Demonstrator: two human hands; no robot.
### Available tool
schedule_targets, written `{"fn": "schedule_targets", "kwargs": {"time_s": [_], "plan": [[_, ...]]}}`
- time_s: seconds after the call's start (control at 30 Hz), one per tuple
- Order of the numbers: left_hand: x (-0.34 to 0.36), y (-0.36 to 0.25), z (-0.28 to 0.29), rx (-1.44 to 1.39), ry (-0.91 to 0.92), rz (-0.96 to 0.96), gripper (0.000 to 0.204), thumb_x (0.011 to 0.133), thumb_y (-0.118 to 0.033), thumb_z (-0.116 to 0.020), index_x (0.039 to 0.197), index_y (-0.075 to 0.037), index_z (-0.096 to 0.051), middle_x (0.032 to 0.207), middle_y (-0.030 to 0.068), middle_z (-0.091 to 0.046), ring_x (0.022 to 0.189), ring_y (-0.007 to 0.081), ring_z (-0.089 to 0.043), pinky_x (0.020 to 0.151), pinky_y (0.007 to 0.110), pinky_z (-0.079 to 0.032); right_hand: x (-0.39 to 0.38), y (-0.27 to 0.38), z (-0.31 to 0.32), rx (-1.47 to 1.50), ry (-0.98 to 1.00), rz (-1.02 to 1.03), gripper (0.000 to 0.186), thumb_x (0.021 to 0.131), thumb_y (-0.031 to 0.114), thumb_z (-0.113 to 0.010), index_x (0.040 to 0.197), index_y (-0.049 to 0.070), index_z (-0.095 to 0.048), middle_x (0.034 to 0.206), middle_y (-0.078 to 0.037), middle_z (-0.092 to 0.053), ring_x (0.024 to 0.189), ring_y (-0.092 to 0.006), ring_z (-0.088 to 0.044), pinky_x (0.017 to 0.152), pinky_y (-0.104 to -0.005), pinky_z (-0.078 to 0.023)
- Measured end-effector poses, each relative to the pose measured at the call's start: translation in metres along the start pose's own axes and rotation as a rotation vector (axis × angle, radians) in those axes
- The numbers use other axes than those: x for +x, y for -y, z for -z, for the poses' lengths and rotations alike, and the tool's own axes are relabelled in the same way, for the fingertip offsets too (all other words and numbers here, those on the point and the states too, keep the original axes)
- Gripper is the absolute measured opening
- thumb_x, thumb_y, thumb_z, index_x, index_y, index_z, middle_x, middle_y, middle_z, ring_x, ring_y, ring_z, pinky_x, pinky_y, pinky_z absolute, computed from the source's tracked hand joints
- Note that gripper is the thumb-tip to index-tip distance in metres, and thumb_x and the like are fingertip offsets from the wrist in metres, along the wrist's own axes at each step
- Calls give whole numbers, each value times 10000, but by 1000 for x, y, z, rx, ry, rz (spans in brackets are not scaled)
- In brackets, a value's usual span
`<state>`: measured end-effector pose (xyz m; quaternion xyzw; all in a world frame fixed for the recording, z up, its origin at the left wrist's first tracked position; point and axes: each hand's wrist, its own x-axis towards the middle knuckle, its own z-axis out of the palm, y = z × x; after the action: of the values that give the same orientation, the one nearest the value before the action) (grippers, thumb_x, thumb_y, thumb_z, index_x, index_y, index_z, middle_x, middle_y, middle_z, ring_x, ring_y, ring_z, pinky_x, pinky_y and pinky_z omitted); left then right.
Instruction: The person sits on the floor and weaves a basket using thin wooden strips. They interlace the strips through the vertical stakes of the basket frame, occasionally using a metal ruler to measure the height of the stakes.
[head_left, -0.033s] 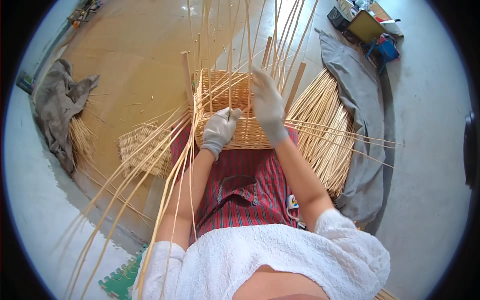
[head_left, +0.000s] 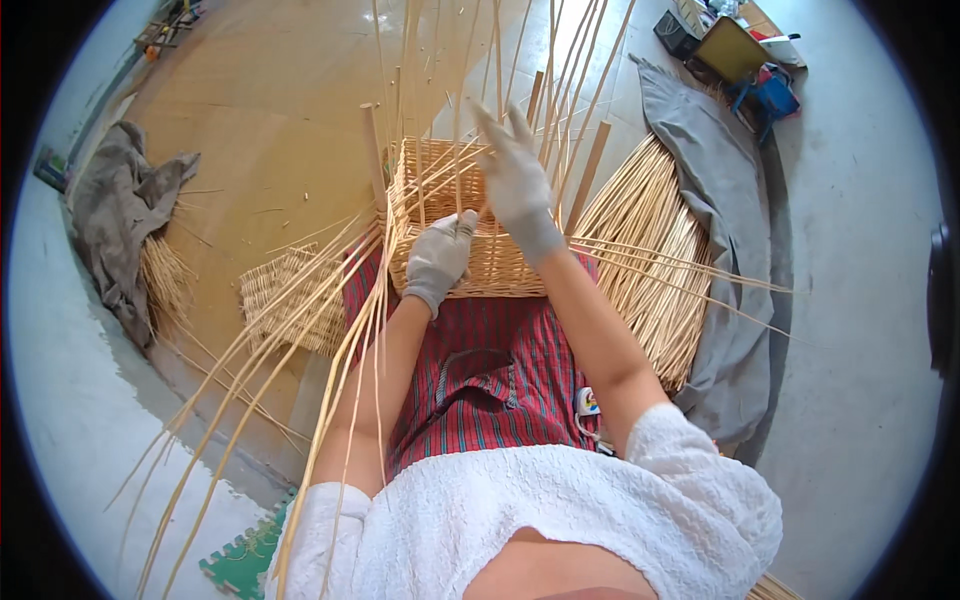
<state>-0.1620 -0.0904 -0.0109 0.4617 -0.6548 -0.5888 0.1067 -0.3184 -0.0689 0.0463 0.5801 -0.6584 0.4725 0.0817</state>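
A rectangular wicker basket [head_left: 505, 272], partly woven, rests on my lap with long upright rods [head_left: 497, 60] rising from its walls. Wooden posts [head_left: 590, 175] stand at its corners. My left hand [head_left: 440, 258], in a pale glove, is closed at the near wall's rim, thumb up, gripping the base of an upright rod. Above that same rim, to the right, my gloved right hand [head_left: 520, 188] is raised with its fingers spread and nothing visible in them; the fingertips are slightly blurred. Loose wicker strands [head_left: 270, 345] fan out from the basket's left side.
On the right, a thick pile of willow rods [head_left: 650, 270] lies against a grey cloth [head_left: 735, 340]. A woven panel [head_left: 290, 305] lies on the floor at left, near another grey cloth [head_left: 120, 215] over more rods. A cluttered box [head_left: 730, 50] sits at far right.
My right hand has shifted slightly left and upward, and its fingers have spread apart. My left hand keeps its grip at the rim.
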Motion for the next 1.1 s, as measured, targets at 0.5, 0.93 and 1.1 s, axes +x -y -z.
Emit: {"fn": "schedule_targets", "kwargs": {"time_s": [0.5, 0.93, 1.1], "plan": [[39, -19, -9, 56, -371, -181, 491, 888, -364, -837, 1203, -45, -639, 929, 91, -738, 821, 189, -690, 740, 306, -547, -133, -18, 56, 841, -126, -412, 125, 1116, 132, -451, 1178, 51, -523, 926, -91, -708, 943, -254, -745, 786, -394, -639], [36, -17, -98, 209, -44, -329, 297, 1068, -341, -587, 1011, -49, -584, 745, 99, -582, 626, 211, -531, 677, 396, -490, -11, -31, 107, -471, 0, 57, 661, 900, 37, -703, 1525, 151, -519, 1545, -231, -462, 1479, -382, -383, 1208, -448, -339], [37, -8, -91, 186, -99, -322, 289, 1052, -353, -616, 1041, -64, -604, 734, 82, -587, 641, 194, -555, 663, 384, -490, -47, -33, 85, -433, -213, 64, 515, 949, 189, -636, 1459, 134, -583, 1434, -126, -601, 1358, -333, -533, 1149, -477, -391]]}}
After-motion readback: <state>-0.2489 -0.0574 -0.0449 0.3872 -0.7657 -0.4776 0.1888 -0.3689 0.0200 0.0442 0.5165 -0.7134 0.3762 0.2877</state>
